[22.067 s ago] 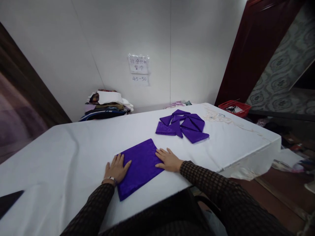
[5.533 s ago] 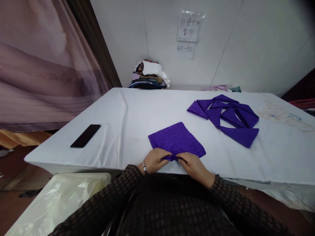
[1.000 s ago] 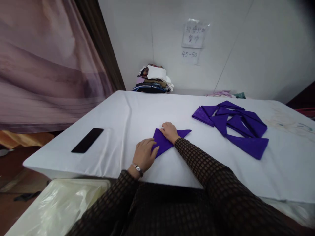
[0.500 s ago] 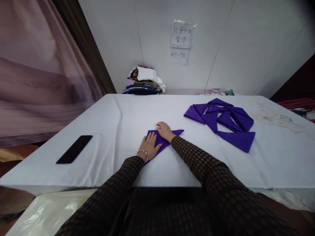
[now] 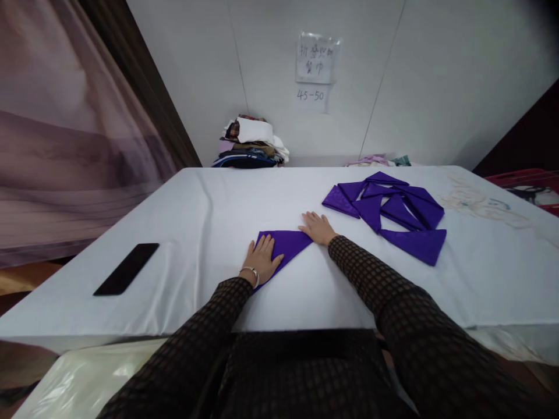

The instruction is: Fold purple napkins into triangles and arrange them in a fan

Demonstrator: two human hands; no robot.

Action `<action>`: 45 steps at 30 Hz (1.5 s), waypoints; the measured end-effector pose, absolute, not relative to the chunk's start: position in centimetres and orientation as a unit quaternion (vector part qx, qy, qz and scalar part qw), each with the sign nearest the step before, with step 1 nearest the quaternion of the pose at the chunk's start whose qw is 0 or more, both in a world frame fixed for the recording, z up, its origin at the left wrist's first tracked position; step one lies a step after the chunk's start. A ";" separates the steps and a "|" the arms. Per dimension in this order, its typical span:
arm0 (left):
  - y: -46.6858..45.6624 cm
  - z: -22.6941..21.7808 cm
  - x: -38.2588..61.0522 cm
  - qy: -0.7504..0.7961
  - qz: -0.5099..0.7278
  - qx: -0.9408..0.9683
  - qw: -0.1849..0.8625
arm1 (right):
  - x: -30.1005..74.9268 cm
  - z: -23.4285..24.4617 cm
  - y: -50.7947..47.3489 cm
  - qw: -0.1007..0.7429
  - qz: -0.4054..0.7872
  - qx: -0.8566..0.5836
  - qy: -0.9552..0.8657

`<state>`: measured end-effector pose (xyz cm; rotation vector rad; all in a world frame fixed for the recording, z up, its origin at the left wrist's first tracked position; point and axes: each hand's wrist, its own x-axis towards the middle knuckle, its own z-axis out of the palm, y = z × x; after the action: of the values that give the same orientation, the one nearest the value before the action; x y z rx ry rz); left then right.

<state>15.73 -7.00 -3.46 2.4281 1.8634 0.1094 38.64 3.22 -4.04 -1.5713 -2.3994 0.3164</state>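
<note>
**Pressing a purple napkin into a triangle**

Nearest the camera, low in the frame, two dark check-patterned sleeves reach forward over the white tabletop (image 5: pixel 209 215). Just past them, at centre frame, lies the folded purple napkin (image 5: pixel 286 244), a flat triangle with its long edge toward the far side and its point toward the person.

By the look of it, the step in hand is smoothing the fold flat. A next move would call for the cloth edges to lie matched and the crease firm before the piece is lifted.

Both hands are open and flat, gripping nothing. The left hand (image 5: pixel 262 259), a bracelet at its wrist, lies spread on the triangle's left part. The right hand (image 5: pixel 318 228), fingers extended, rests palm down at its right tip.

Left of centre sits a black phone (image 5: pixel 126 269). Farther off, right of centre, a cluster of folded purple triangles (image 5: pixel 388 209) overlaps. At the back wall stands a stack of folded fabrics (image 5: pixel 250 142) below a paper sign (image 5: pixel 315 61).
</note>
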 end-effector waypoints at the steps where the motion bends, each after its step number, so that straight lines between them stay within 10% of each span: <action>1: -7.0 -3.4 15.7 0.609 0.034 0.791 0.040 | 39.3 -4.0 3.4 0.131 0.105 -0.551 -0.818; 32: -9.1 -2.8 8.7 0.670 0.020 0.737 0.087 | 29.5 -3.6 -2.7 0.079 0.152 -0.388 -0.906; 45: -20.0 -2.2 7.6 0.517 0.282 0.808 0.025 | 29.7 -4.2 -2.8 0.067 0.109 -0.380 -0.916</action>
<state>7.59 -19.95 -2.17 2.4986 1.5979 0.8733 29.72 -2.78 -4.23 -1.1442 -2.7623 0.3289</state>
